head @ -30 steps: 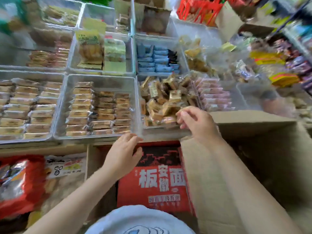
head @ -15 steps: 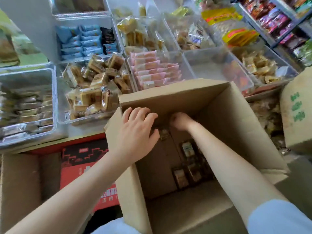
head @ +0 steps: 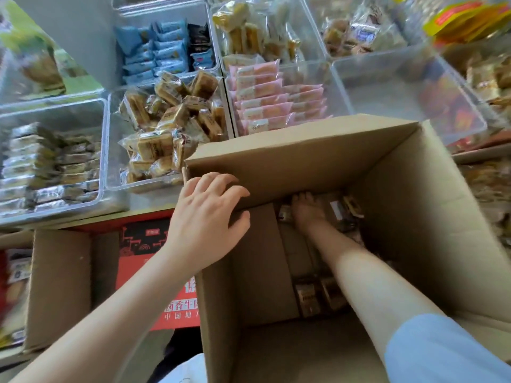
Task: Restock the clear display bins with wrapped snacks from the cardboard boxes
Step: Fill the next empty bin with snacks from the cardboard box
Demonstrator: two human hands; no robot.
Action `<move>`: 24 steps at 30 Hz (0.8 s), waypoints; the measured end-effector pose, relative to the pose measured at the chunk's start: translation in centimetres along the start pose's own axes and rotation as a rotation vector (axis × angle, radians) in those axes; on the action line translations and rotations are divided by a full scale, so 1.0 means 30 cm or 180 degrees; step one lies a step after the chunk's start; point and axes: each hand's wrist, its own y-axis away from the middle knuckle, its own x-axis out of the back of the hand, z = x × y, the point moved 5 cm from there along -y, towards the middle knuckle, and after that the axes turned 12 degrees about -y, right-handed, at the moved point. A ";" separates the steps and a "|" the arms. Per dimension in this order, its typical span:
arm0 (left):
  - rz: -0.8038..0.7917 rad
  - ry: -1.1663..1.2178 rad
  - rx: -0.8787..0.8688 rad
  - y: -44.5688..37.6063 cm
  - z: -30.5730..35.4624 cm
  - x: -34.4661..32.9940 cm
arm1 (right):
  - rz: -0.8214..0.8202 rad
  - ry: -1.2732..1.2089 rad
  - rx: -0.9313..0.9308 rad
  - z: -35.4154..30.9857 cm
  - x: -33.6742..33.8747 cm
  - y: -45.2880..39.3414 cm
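Left hand [head: 206,217] | fingers spread flat on open brown cardboard box [head: 290,158] flap, frame centre || right hand [head: 305,212] | deep inside, nearer, touching dark wrapped snacks [head: 312,295] on box floor; grip cannot be told || clear plastic bin of tan snacks [head: 110,150] | upper left of box.

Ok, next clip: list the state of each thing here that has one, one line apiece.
cardboard box: open, few snacks left at bottom
left hand: resting on box flap, fingers spread
right hand: deep inside box among snacks, grip unclear
brown-snack bin: heaped, loosely piled
pink-wrapper bin: partly filled, stacked rows
clear bin at right: nearly empty
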 end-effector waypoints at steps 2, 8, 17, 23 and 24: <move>-0.0006 0.0062 0.0011 0.004 -0.003 0.001 | -0.0218 -0.0470 -0.0259 0.033 0.067 0.035; 0.0105 0.1014 0.0130 0.019 -0.011 0.047 | -0.1978 -0.3368 -0.0025 -0.038 0.316 0.331; -0.0068 0.4307 0.0796 0.149 -0.284 0.169 | -0.1875 -0.4442 0.1362 -0.512 0.583 0.705; 0.0122 0.4460 0.1336 0.296 -0.682 0.122 | -0.0564 -0.3653 0.1317 -0.895 0.587 0.673; 0.0125 0.4379 0.1391 0.322 -0.750 0.097 | -0.0518 -0.3527 0.1313 -0.963 0.570 0.660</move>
